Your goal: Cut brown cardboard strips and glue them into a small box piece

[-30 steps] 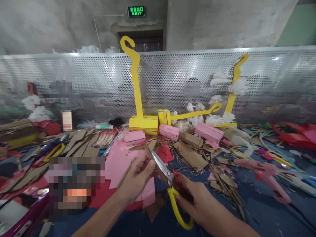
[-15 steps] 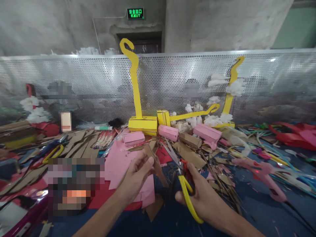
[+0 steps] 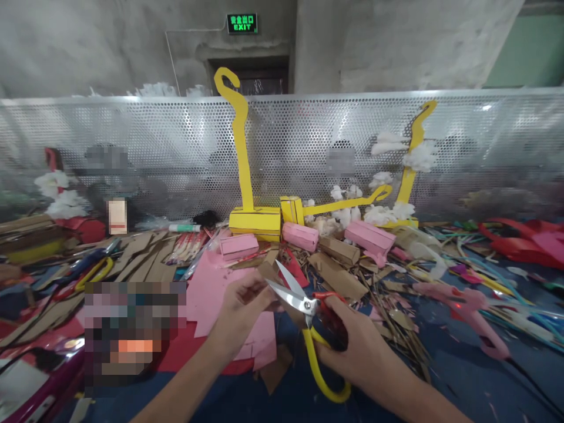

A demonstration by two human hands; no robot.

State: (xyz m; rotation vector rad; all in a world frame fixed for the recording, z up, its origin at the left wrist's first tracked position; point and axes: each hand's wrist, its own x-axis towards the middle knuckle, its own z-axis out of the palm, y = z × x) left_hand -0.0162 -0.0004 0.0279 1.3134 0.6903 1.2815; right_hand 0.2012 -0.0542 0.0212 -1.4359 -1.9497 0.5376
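In the middle of the head view, my left hand (image 3: 247,302) pinches a brown cardboard strip (image 3: 292,312), which slants down to the right behind the scissor blades. My right hand (image 3: 352,338) grips a pair of scissors (image 3: 307,305) with yellow and red handles. The blades stand apart and point up and left, the lower tip close to my left fingertips. Whether that blade touches the strip, I cannot tell. Beneath my left hand lie pink sheets (image 3: 207,294) over a red one. Just beyond are pink boxes (image 3: 238,247) and a brown cardboard box (image 3: 338,250).
Yellow hooked stands (image 3: 254,222) line the perforated metal panel (image 3: 176,153). A pink glue gun (image 3: 467,314) with a cord lies at right. Cardboard scraps (image 3: 405,329) litter the blue surface. Cardboard strips (image 3: 150,258) and yellow-handled scissors (image 3: 94,273) lie at left.
The scissors have swung left toward my left hand, their blades now wider apart and across the cardboard strip. My left hand has shifted slightly, its fingers more closed.
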